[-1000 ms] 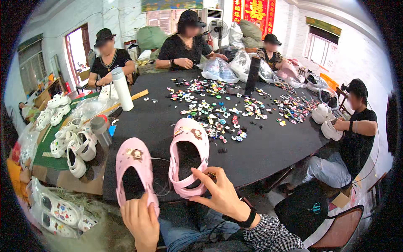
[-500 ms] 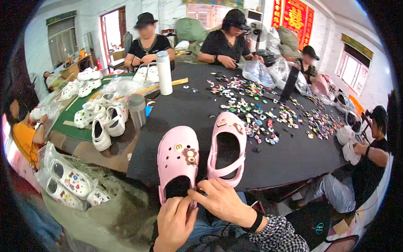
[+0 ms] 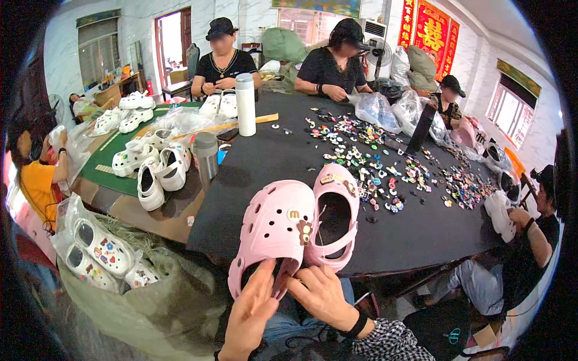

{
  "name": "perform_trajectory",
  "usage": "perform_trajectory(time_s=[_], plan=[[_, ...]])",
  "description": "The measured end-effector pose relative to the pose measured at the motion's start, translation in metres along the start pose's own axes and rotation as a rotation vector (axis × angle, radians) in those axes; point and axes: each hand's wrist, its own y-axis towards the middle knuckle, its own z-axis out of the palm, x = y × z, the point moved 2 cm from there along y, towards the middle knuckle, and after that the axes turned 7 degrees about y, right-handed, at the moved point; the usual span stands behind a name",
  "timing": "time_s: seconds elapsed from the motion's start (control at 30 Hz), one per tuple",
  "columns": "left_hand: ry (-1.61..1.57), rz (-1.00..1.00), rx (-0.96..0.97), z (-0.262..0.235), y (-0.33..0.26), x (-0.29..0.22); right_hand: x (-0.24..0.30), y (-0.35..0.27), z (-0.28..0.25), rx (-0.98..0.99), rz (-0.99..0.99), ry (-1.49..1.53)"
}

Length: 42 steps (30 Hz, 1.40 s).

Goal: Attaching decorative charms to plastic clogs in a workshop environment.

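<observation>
A pink clog [image 3: 274,210] with a round letter charm and a brown bear charm is tilted at the table's near edge, its opening toward me. My left hand [image 3: 250,316] reaches into that opening, fingers stretched out and thumb apart; the tips touch the inside. On the right rim of the opening, my right hand [image 3: 322,295] is closed with bent fingers. What lies under its fingertips is hidden. Close against the right side stands a second pink clog [image 3: 337,219], also with charms on its toe, its strap across the heel opening.
Many small colourful charms [image 3: 385,171] lie across the black tabletop [image 3: 259,159]. A white bottle [image 3: 245,105] and a grey tumbler [image 3: 206,157] stand left. White clogs [image 3: 171,168] sit on the green mat, others on a sack [image 3: 102,246] at lower left. Several people work around the table.
The nearer pink clog has turned and tilted rightward, now overlapping the other clog. My left hand has gone from bent fingers at the rim to stretched fingers in the opening.
</observation>
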Motion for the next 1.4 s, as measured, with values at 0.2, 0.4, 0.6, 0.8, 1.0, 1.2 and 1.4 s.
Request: perform_trajectory(time_s=[0.2,0.4,0.6,0.8,1.0,1.2,1.4], plan=[[-0.436,-0.005,-0.155,-0.001,0.003,0.021,0.0,-0.004,-0.001,-0.019,0.016,0.006],[-0.487,-0.085,-0.092,0.003,0.009,0.036,0.0,-0.012,0.006,-0.013,0.038,0.025],[-0.669,-0.175,-0.207,0.002,0.031,0.05,0.0,-0.019,0.014,0.03,0.031,-0.013],[-0.541,-0.167,-0.156,0.002,0.044,0.053,0.003,-0.021,0.007,0.026,0.076,0.096],[-0.568,-0.097,-0.31,0.008,0.043,0.039,0.0,-0.045,-0.014,-0.106,0.329,0.54],[-0.52,0.056,-0.199,0.011,0.051,0.036,-0.012,-0.04,-0.049,-0.421,0.626,1.069],[-0.51,0.046,-0.263,-0.004,0.053,0.061,-0.016,-0.029,-0.052,-0.437,0.705,1.381]])
